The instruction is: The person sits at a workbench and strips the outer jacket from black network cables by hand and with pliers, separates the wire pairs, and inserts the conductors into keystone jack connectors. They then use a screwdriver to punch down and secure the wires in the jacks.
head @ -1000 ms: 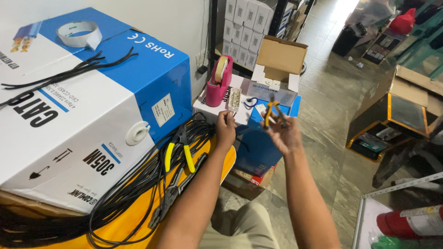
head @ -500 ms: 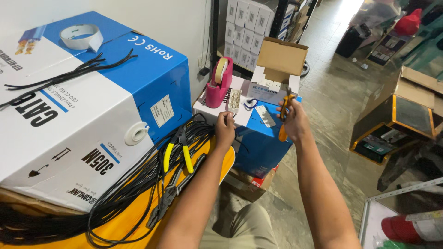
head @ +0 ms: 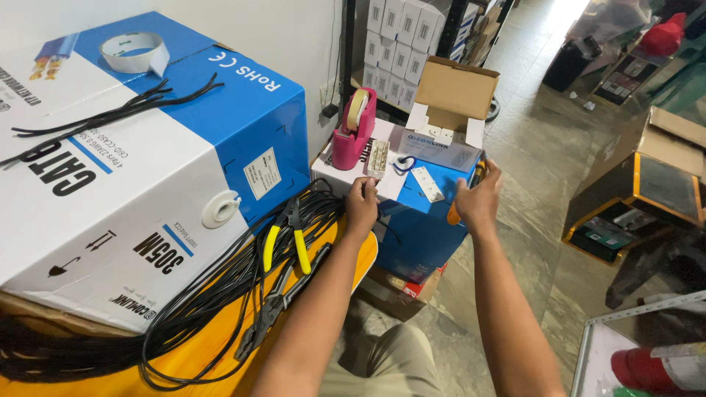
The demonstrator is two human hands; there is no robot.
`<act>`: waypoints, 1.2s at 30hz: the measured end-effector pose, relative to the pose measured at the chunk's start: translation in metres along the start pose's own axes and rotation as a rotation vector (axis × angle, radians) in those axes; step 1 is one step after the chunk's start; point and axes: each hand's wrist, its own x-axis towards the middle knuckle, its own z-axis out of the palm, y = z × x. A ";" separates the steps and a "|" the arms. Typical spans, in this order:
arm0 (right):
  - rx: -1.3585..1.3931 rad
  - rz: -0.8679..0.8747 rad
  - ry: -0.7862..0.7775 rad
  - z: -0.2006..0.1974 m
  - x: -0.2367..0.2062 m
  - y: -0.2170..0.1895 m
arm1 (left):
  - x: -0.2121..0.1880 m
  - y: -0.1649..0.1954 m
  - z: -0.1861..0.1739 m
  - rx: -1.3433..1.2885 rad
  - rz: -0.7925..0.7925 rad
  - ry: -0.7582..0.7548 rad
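Note:
My left hand (head: 362, 206) is curled over the end of a thin black cable (head: 220, 294), by the front edge of a white box (head: 340, 174). The cable runs back to a loose coil on the yellow surface. My right hand (head: 476, 197) grips an orange-handled tool (head: 451, 215) upright, over the right edge of a blue box (head: 423, 235). The tool's tip is hidden behind my fingers. A white connector strip (head: 428, 184) and a clear pack of plugs (head: 378, 157) lie between my hands.
A big blue and white cable carton (head: 147, 169) fills the left, with a tape roll (head: 132, 53) and black cable pieces (head: 110, 114) on top. Yellow-handled pliers (head: 283, 242) and a black crimping tool (head: 283, 301) lie on the coil. Behind stand a pink tape dispenser (head: 353, 132) and an open cardboard box (head: 452, 92).
My right hand has carried the orange-handled tool right and down, from in front of me to the blue box's right edge. My left hand has barely moved.

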 end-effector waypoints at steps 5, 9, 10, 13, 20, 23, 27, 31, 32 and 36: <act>-0.323 0.267 -0.204 -0.002 -0.007 0.010 | -0.002 0.001 0.001 -0.044 0.010 0.000; -0.231 0.421 -0.107 -0.006 -0.002 0.020 | -0.005 0.001 -0.001 -0.042 0.006 0.005; -0.189 0.452 -0.041 -0.006 -0.001 0.019 | -0.003 0.002 -0.001 -0.054 0.002 0.004; 0.100 0.249 0.264 -0.006 -0.013 0.011 | -0.002 0.003 0.000 -0.100 -0.029 0.057; 0.306 -0.131 -0.018 0.039 -0.033 -0.061 | 0.001 0.000 -0.001 -0.196 -0.037 0.119; 0.187 -0.029 -0.132 0.074 -0.029 -0.087 | 0.001 -0.001 -0.001 -0.193 -0.048 0.137; 0.074 -0.174 -0.057 0.109 -0.028 -0.100 | 0.002 -0.003 -0.002 -0.172 -0.050 0.142; 0.031 -0.224 -0.017 0.116 -0.029 -0.095 | 0.004 -0.005 -0.001 -0.102 0.010 0.153; 0.067 -0.255 -0.003 0.115 -0.028 -0.091 | 0.006 -0.005 0.000 -0.108 0.006 0.143; 0.213 -0.309 0.056 0.086 -0.012 -0.056 | -0.001 -0.002 0.000 -0.124 -0.064 0.094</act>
